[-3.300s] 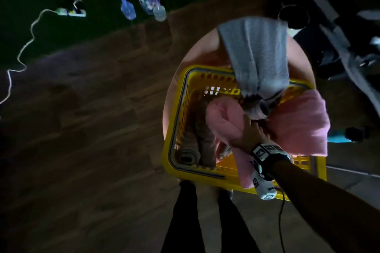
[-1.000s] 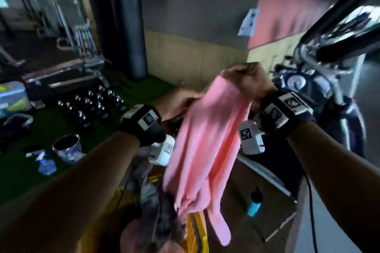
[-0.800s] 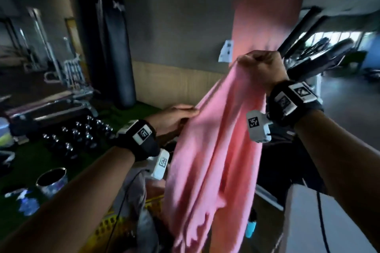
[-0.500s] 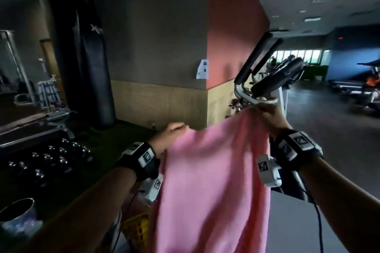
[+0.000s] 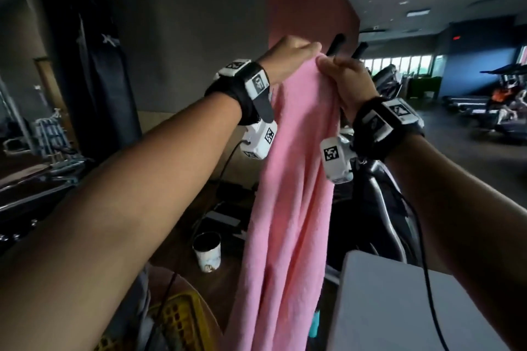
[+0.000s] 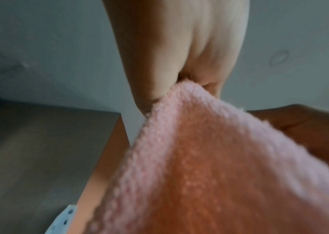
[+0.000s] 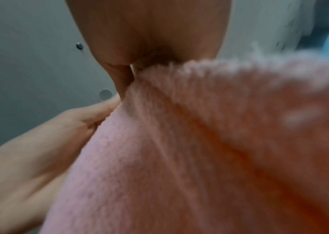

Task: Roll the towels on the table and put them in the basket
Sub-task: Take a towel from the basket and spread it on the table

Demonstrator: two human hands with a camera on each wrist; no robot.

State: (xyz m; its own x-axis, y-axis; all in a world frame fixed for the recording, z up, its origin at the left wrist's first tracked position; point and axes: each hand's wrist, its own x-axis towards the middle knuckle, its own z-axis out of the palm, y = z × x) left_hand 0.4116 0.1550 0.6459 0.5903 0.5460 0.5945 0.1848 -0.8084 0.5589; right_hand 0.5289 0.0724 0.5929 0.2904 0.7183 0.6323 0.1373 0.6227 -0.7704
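The pink towel (image 5: 291, 208) hangs full length from both hands, which are raised in front of the person and almost touching each other at its top edge. The left hand (image 5: 288, 55) pinches one top corner between thumb and fingers, as the left wrist view shows close up (image 6: 179, 66); the right hand (image 5: 346, 80) pinches the corner just beside it, the cloth bunched in its grip (image 7: 151, 39). The towel falls in loose lengthwise folds below the hands, its lower end running out of view. By my reading the step in hand is folding the towel in half lengthwise in the air, ahead of rolling; nothing of this towel is rolled yet. The next move likely calls for laying it flat on a surface, keeping the two corners matched so the edges stay even, then rolling from one end. Below the right forearm sits the pale corner of a worktop (image 5: 399, 308). Below the left forearm a yellow basket (image 5: 182, 319) shows part of its latticed wall; I cannot tell what is in it. Beyond it a cup (image 5: 207, 251) stands on the floor. The room is a dim gym: a punching bag (image 5: 105, 65) hangs left of the hands, and treadmills (image 5: 490, 105) stand far off to the right.
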